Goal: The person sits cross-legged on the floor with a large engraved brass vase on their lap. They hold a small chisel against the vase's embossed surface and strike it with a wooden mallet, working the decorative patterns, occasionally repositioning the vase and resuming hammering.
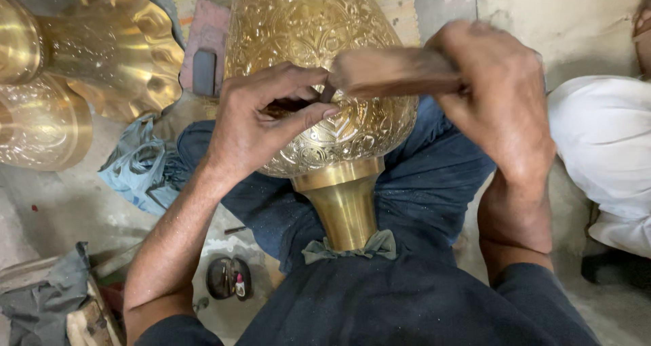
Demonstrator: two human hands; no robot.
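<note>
The brass vase [319, 68] lies across the person's lap, its neck pointing at their body. The left hand [261, 119] pinches a small dark tool [325, 94] against the engraved belly. The right hand [498, 95] is closed around a blurred wooden mallet [390, 71] just above it

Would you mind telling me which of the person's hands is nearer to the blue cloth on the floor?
Left. The left hand rests on the brass vase, just right of the blue cloth; the right hand, gripping a wooden tool, is farther right.
</note>
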